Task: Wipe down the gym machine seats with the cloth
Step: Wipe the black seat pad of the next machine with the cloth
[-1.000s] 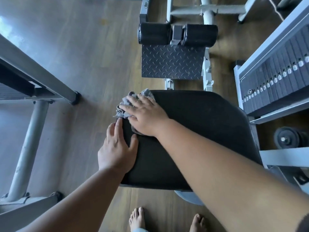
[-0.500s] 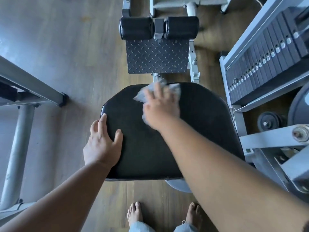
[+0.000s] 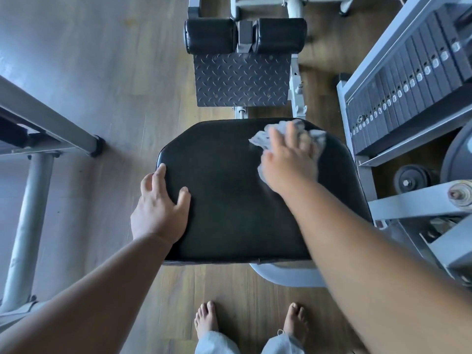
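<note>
A black padded machine seat [image 3: 229,200] fills the middle of the head view. My right hand [image 3: 288,162] presses a crumpled grey cloth [image 3: 260,137] flat against the seat's far right corner, fingers spread over it. Most of the cloth is hidden under the hand. My left hand [image 3: 159,208] rests on the seat's left edge, fingers draped over the side and thumb on top.
Two black roller pads [image 3: 245,35] and a steel tread plate [image 3: 241,79] lie beyond the seat. A weight stack [image 3: 408,77] and grey frame stand close on the right. Another machine's grey legs [image 3: 38,129] stand at left. My bare feet [image 3: 207,320] are on the wooden floor.
My right hand has swept the cloth from the seat's far left corner across the far edge to the far right corner. My left hand stays on the left edge.
</note>
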A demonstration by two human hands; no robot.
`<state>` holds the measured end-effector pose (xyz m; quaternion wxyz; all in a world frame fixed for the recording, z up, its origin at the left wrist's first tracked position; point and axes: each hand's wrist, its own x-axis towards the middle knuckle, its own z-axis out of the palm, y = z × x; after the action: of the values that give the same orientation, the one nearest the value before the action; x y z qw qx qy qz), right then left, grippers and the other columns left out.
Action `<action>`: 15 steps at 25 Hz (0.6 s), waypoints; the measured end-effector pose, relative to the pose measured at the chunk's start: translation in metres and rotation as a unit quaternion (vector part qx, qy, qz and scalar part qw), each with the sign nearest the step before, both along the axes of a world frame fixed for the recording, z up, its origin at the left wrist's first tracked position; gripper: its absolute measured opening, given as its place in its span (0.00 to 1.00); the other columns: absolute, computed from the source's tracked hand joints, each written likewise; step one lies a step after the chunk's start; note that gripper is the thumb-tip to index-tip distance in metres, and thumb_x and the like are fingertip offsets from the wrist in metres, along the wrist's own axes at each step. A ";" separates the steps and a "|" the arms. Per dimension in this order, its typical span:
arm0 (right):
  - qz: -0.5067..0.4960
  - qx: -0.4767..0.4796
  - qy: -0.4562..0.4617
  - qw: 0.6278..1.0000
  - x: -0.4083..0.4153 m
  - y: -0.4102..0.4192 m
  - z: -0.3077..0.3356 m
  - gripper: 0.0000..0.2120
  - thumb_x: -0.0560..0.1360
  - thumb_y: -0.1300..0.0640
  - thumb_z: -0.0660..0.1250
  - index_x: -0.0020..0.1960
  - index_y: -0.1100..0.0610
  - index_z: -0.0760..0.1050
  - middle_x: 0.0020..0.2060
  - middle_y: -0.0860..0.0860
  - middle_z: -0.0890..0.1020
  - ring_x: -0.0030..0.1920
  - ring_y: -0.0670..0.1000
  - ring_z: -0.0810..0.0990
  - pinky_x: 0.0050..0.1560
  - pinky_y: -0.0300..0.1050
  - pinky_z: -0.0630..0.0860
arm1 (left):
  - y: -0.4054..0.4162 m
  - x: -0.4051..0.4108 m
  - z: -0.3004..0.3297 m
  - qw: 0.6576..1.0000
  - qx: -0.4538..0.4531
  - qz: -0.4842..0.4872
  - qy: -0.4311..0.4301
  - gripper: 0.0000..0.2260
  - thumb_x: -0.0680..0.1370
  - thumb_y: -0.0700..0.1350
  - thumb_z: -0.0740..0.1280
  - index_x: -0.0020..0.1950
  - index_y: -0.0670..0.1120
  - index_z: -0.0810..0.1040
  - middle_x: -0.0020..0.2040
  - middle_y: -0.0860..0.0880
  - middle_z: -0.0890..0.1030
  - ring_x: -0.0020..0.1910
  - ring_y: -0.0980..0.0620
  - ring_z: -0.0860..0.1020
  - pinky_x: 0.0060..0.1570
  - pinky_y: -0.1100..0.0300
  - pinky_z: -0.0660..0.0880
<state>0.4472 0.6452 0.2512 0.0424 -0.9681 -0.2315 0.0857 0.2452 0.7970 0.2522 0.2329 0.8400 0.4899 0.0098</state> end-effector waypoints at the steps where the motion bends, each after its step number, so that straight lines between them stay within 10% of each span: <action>1: 0.055 0.007 0.011 0.998 -0.010 0.026 -0.001 0.25 0.75 0.48 0.52 0.72 0.47 0.63 0.76 0.57 0.59 0.72 0.65 0.61 0.73 0.67 0.51 | 0.000 -0.001 0.000 1.000 -0.001 -0.001 0.000 0.28 0.79 0.60 0.59 0.78 0.58 0.57 0.76 0.54 0.64 0.64 0.44 0.75 0.55 0.45 0.73; 5: 0.274 0.010 0.040 0.961 -0.018 -0.003 0.004 0.26 0.80 0.47 0.48 0.77 0.44 0.59 0.79 0.52 0.58 0.75 0.61 0.59 0.76 0.62 0.52 | 0.002 -0.002 0.000 1.000 -0.006 -0.005 -0.002 0.28 0.79 0.59 0.59 0.78 0.58 0.57 0.76 0.53 0.64 0.64 0.42 0.75 0.57 0.44 0.73; 10: 0.016 -0.036 0.019 0.999 0.010 -0.130 0.012 0.25 0.83 0.47 0.51 0.79 0.44 0.53 0.80 0.50 0.52 0.77 0.61 0.56 0.74 0.61 0.60 | 0.001 0.000 0.001 1.000 -0.004 -0.001 0.003 0.27 0.79 0.60 0.59 0.77 0.59 0.58 0.76 0.53 0.64 0.63 0.39 0.75 0.58 0.43 0.72; 15: -0.004 0.028 0.081 0.996 0.064 -0.085 0.003 0.25 0.83 0.46 0.49 0.79 0.42 0.50 0.80 0.51 0.51 0.76 0.62 0.57 0.72 0.61 0.62 | -0.002 0.002 0.002 1.000 0.012 0.003 0.006 0.27 0.78 0.59 0.59 0.77 0.58 0.59 0.76 0.51 0.64 0.65 0.38 0.74 0.61 0.39 0.70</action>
<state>0.5108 0.5603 0.2541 0.0889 -0.9573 -0.2258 0.1571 0.2471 0.7946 0.2545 0.2197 0.8414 0.4935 0.0118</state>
